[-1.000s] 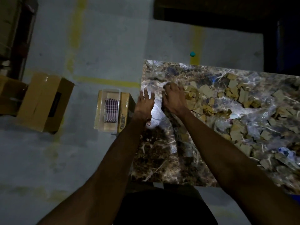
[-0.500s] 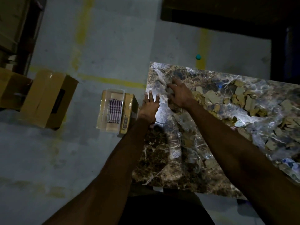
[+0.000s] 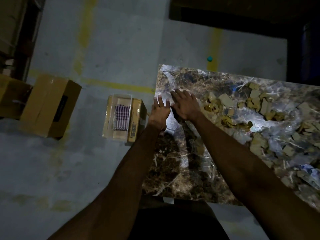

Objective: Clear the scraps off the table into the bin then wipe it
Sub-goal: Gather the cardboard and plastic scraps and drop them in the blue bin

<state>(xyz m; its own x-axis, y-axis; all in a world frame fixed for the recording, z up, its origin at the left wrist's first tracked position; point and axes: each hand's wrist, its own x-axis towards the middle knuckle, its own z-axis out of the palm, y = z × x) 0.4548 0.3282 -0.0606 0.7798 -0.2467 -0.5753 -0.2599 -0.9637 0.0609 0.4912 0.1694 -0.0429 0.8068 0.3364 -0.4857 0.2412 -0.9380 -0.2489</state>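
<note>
A brown marbled table (image 3: 173, 179) fills the right side, with a crumpled clear plastic sheet (image 3: 170, 84) lying over it. Several tan cardboard scraps (image 3: 226, 101) are strewn across its middle and right. My left hand (image 3: 160, 113) lies at the table's left edge, fingers straight on the plastic. My right hand (image 3: 185, 104) is just right of it, flat with fingers spread on the same sheet. A clear bin (image 3: 121, 116) holding a striped cloth (image 3: 122, 117) sits on a cardboard box on the floor, just left of the table.
A larger cardboard box (image 3: 50, 106) lies on the grey floor at left, with dark shelving behind it. Yellow floor lines (image 3: 117, 85) run past the bin. A small teal ball (image 3: 209, 58) rests on the floor beyond the table. A dark doorway is at top right.
Both hands slid a little toward the table's far left corner, and the right hand's fingers went from curled on the plastic to flat and spread.
</note>
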